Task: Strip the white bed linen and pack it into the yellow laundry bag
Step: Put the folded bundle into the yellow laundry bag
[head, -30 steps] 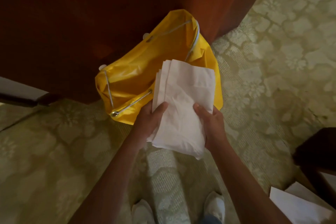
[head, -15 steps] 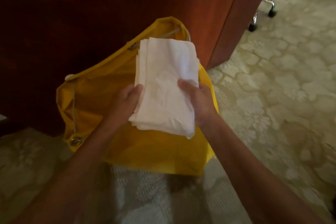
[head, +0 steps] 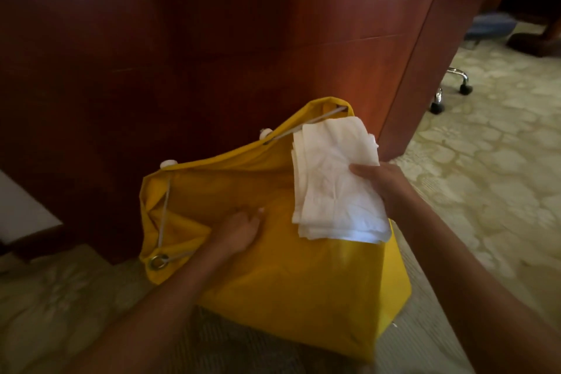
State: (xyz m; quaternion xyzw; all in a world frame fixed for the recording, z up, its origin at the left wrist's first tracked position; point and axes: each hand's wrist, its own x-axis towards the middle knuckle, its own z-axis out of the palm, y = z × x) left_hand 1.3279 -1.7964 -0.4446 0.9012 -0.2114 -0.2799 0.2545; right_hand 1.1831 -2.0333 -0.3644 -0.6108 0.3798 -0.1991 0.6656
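The yellow laundry bag [head: 297, 288] lies on the carpet against a dark wooden panel, its mouth facing left with a white drawstring and a metal eyelet [head: 158, 261]. My right hand [head: 385, 182] grips a folded stack of white linen [head: 332, 182] by its right edge, holding it over the bag's upper right part. My left hand [head: 239, 229] rests on the bag's yellow fabric near the mouth, fingers fairly straight; whether it pinches the fabric is unclear.
A tall reddish-brown wooden cabinet [head: 212, 39] stands right behind the bag. Chair casters on chrome legs [head: 450, 91] sit at the right on the patterned pale carpet [head: 491, 191]. A white surface [head: 21, 209] shows at the left edge.
My left hand has let go of the linen and dropped onto the bag. The right hand alone now holds the stack, shifted right. The view has come closer to the bag.
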